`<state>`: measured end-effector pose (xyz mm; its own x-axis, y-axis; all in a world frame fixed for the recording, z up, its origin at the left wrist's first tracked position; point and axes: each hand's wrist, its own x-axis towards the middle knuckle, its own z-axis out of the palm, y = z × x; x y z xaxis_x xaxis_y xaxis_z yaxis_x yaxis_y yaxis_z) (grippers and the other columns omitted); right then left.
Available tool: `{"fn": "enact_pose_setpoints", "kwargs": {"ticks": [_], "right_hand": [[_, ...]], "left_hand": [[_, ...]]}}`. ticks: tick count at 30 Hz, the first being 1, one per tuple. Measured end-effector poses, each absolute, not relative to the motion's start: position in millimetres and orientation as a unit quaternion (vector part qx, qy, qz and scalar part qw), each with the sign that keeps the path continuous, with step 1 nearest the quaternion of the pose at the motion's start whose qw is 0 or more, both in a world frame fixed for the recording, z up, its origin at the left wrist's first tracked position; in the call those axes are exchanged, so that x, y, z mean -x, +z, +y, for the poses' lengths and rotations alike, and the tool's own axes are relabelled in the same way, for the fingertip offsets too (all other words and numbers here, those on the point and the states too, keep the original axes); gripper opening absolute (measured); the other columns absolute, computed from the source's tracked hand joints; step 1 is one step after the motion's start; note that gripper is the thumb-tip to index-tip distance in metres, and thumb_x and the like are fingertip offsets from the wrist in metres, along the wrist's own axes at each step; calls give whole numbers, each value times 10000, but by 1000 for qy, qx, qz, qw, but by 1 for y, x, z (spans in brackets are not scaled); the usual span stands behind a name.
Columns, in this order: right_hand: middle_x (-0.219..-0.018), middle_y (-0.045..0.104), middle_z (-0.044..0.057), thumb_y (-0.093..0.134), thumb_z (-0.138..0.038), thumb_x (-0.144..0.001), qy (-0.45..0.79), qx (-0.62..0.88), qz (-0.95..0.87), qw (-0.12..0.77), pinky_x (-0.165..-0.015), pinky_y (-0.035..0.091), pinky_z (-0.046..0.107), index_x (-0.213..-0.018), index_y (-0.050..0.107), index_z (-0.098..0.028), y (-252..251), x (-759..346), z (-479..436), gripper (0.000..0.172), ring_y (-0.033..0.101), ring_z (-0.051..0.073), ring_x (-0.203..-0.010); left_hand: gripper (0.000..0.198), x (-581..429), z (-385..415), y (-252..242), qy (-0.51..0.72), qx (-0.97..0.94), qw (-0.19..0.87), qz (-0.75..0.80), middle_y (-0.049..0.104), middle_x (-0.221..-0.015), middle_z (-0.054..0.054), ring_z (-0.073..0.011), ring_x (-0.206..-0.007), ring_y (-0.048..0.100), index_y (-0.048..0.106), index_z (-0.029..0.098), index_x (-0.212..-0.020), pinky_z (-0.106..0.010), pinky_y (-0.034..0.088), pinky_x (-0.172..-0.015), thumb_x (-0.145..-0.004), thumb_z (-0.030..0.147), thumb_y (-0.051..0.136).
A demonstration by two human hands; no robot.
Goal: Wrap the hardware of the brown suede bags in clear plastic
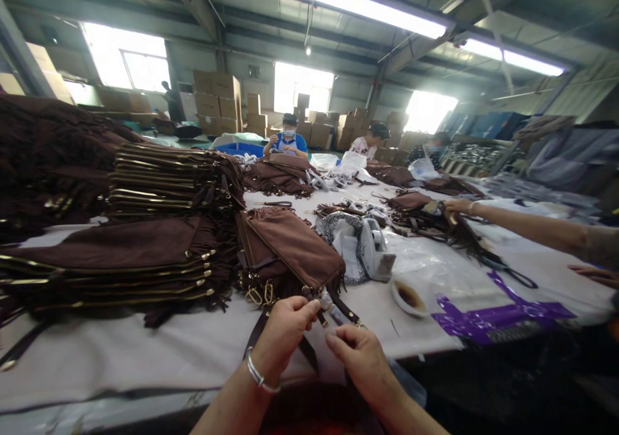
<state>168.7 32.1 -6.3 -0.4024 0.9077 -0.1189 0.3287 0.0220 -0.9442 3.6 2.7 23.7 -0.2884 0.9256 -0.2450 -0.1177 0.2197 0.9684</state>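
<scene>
A brown fringed bag (300, 245) lies on the white-covered table in front of me. Its gold clasps (261, 293) hang toward me at the near edge. My left hand (287, 325), with a silver bangle on the wrist, pinches a short dark strap (323, 319) at the bag's near corner. A bit of clear plastic (333, 306) shows beside those fingertips. Close by on the right, my right hand (360, 357) is closed in a pinch; what lies between its fingers is too small to make out. A dark strap with gold fittings (345, 309) runs just above it.
Stacked brown bags (116, 254) fill the left side. Behind my hands stand a white tape dispenser (374, 251) and a bowl of brown liquid (409, 296). Purple plastic (503, 312) lies at the right edge. A co-worker's arm (527, 222) reaches in from the right; other people sit across.
</scene>
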Motion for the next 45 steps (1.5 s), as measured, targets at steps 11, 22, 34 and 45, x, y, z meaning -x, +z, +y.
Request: {"fn": "enact_pose_setpoints", "kwargs": {"ticks": [11, 22, 34, 45], "right_hand": [[-613, 646, 25, 655, -502, -735, 579, 454, -619, 275, -540, 362, 239, -707, 746, -119, -9, -138, 38, 394, 494, 133, -568], [-558, 596, 5, 693, -629, -670, 675, 415, -535, 293, -494, 325, 225, -709, 665, -113, -25, -115, 36, 519, 460, 103, -495], [-383, 455, -52, 669, -496, -677, 635, 456, -555, 283, -399, 216, 205, -594, 578, -146, -20, -109, 55, 371, 356, 63, -356], [-678, 694, 67, 757, -554, -583, 702, 446, -463, 306, -351, 196, 153, -761, 563, -139, -8, -94, 51, 492, 533, 79, -389]], "left_hand": [[381, 11, -8, 8, 524, -387, 455, 607, 646, -691, -19, -157, -654, 518, 689, 142, -757, -267, 378, -615, -739, 522, 658], [317, 19, -33, -15, 497, -337, 418, 682, 511, -522, 27, -137, -514, 432, 627, 167, -648, -268, 303, -511, -748, 467, 610], [218, 29, -2, 12, 521, -402, 317, 683, 627, -583, -19, -187, -618, 548, 646, 176, -596, -276, 390, -582, -737, 334, 593], [569, 22, -7, -1, 575, -283, 497, 585, 628, -632, -36, -147, -567, 523, 648, 131, -713, -276, 385, -540, -642, 695, 673]]}}
